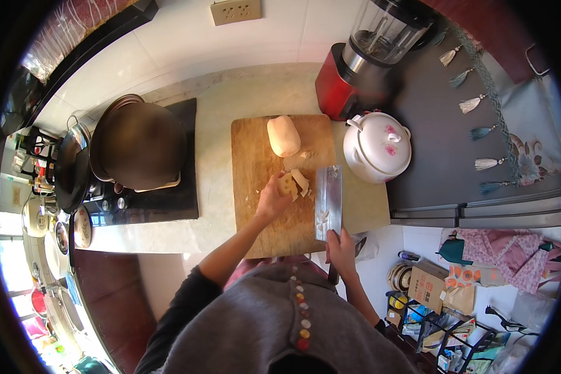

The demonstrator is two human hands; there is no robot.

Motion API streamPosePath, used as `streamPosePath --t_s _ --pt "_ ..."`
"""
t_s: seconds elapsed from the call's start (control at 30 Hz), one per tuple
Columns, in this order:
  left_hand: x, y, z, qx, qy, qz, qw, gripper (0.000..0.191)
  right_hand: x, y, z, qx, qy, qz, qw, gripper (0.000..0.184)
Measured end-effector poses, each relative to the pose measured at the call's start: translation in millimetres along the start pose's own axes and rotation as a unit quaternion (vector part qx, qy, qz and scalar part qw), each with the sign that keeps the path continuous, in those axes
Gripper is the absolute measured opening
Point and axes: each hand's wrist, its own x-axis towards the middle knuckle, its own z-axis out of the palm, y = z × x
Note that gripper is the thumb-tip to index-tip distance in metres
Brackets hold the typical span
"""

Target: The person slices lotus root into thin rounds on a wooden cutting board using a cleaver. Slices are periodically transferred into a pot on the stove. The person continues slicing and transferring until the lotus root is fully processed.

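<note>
My left hand (272,201) has its fingertips on a cut piece of lotus root (287,185), whose round holes show on the cut face. Cut strips of the root (300,181) lie against that piece on its right. In my right hand (340,252) is the handle of a Chinese cleaver (328,201). Its broad blade lies flat to my view over the right edge of the wooden cutting board (252,154), with pale scraps stuck to it. A larger peeled lotus root section (284,135) rests near the board's far edge, beside a small end piece (307,154).
Right of the board stands a lidded white ceramic pot (378,149) with pink flowers. Behind it is a red blender (341,84). On the left, a large dark pot (140,145) sits on a black gas cooktop (187,196). A carton (427,285) is on the floor at right.
</note>
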Motion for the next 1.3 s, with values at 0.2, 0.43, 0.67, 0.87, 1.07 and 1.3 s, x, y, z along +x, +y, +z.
streamPosePath --t_s 0.2,0.43,0.67,0.87,1.07,1.3 --pt "-24.3 -21.3 -47.7 0.002 -0.146 0.035 0.989 0.065 10.5 22.4 4.0 -0.093 -0.023 -0.100 0.990 0.020" --pt "-55.8 -11.0 -59.6 0.217 0.020 0.079 0.973 0.080 15.2 -25.5 27.2 -0.257 -0.059 -0.195 0.945 0.027" --pt "-75.7 -55.0 -28.7 0.127 0.107 0.093 0.982 0.079 31.2 -30.9 59.1 -0.329 -0.073 -0.223 0.915 0.022" --pt "-82.3 -51.2 -13.0 0.135 0.165 0.096 0.972 0.060 38.9 -31.2 65.9 -0.349 -0.100 -0.278 0.889 0.025" --pt "-81.8 -52.9 -12.6 0.135 0.178 0.112 0.968 0.052 40.5 -33.4 70.3 -0.380 -0.106 -0.276 0.877 0.023" --pt "-80.9 -54.3 -10.2 0.137 0.194 0.117 0.964 0.050 33.4 -57.6 78.4 -0.417 -0.141 -0.189 0.878 0.034"
